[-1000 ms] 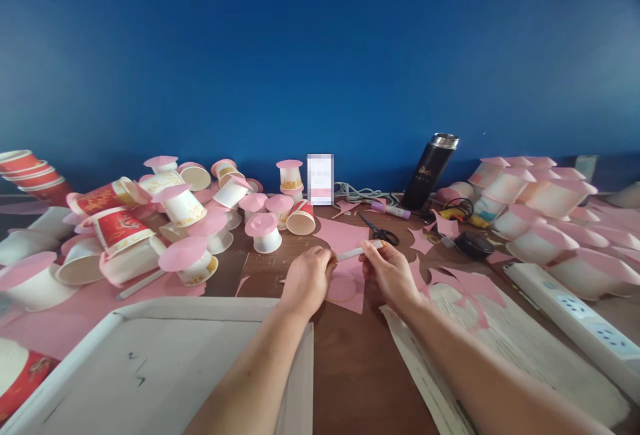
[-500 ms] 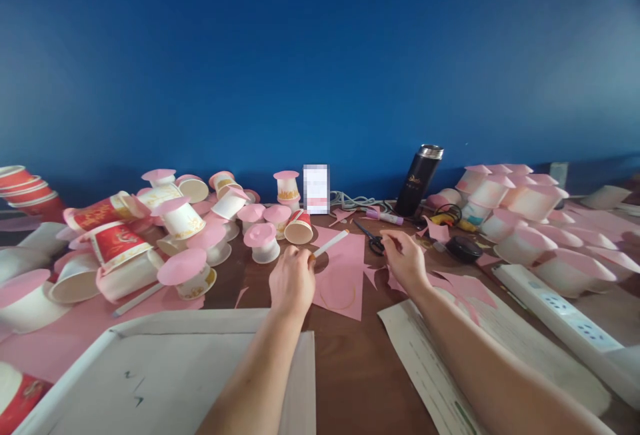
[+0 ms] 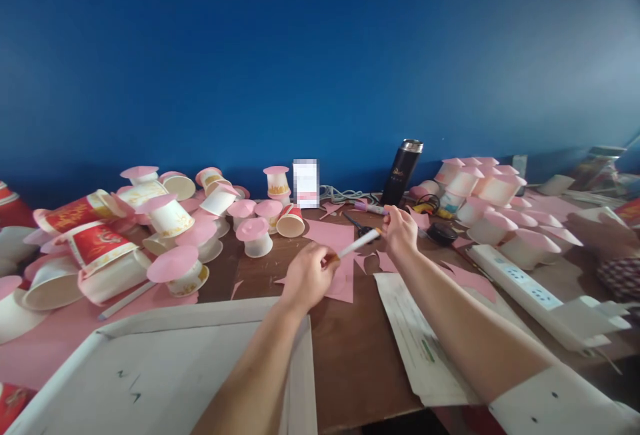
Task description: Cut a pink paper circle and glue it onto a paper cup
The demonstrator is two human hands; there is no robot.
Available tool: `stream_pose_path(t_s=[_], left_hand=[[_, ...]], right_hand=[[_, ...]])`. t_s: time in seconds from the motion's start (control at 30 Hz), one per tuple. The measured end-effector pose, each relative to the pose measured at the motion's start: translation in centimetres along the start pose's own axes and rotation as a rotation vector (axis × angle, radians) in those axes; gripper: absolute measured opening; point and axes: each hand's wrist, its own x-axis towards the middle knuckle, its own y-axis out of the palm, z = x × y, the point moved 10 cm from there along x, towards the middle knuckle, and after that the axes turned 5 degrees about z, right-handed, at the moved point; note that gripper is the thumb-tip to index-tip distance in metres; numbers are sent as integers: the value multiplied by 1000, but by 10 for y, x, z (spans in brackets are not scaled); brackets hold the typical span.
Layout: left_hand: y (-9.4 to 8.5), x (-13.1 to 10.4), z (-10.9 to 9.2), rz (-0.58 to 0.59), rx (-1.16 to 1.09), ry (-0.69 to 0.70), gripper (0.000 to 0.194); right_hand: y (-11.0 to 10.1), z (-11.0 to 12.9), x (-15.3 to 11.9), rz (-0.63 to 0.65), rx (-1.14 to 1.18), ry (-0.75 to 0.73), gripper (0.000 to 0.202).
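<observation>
My left hand [image 3: 311, 276] is closed around the near end of a slim white pen [image 3: 359, 243] with orange at both ends. The pen slants up and right over the edge of a pink paper sheet [image 3: 327, 232]. My right hand [image 3: 401, 232] is closed in a pinch just beyond the pen's far end; whatever its fingertips may hold is hidden. A purple-and-white tube [image 3: 369, 206] appears beside those fingertips; whether they touch it I cannot tell. Black scissors [image 3: 356, 223] lie behind the pen, partly covered by it.
Paper cups with pink discs [image 3: 173, 265] crowd the left; more pink-topped cups [image 3: 480, 185] are stacked right. A black flask [image 3: 403, 172] leans near the blue wall. A power strip [image 3: 515, 275], a white box lid [image 3: 200, 355] and another person's checked sleeve [image 3: 617, 275] are around.
My left hand has carried the pen rightward, closer to my right hand. My right hand has risen slightly toward the purple-and-white tube. The view has turned right, bringing another person's sleeve into sight.
</observation>
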Motion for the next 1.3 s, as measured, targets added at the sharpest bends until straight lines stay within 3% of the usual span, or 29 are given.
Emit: stream_pose_path(t_s=[0.07,0.13,0.2,0.3,0.47,0.67,0.77,0.93,1.03,1.2,1.3], left_hand=[[27,-4,-15,233,-281,69,13],[62,-18,-36,537,-514,132,19],[85,-36,-56,753,-609,221,18],[106,-51,-68,883,-502,314,15],[115,-56,-68,903,-258,362,8],[113,-61,-72,878,-169,434,9],[113,-63,-74,865,-166,468,11],[112,-60,-72,858,-167,439,12],[109,-58,-71,864,-215,415,10],[91,-45,-65,819,-405,300,16],[56,-23,-55,595,-564,250,21]], right_hand=[[3,-6,2,-5,122,90,19],[10,-11,-1,15,225,164,18],[17,-14,-7,49,302,222,21],[25,-20,-16,89,364,279,25],[20,-14,-14,125,302,297,25],[-2,39,28,159,-14,191,29],[-1,54,42,205,-271,113,26],[27,21,22,379,-768,19,9],[38,-2,8,385,-940,-13,16],[40,-7,15,306,-939,13,32],[34,1,20,314,-816,47,31]])
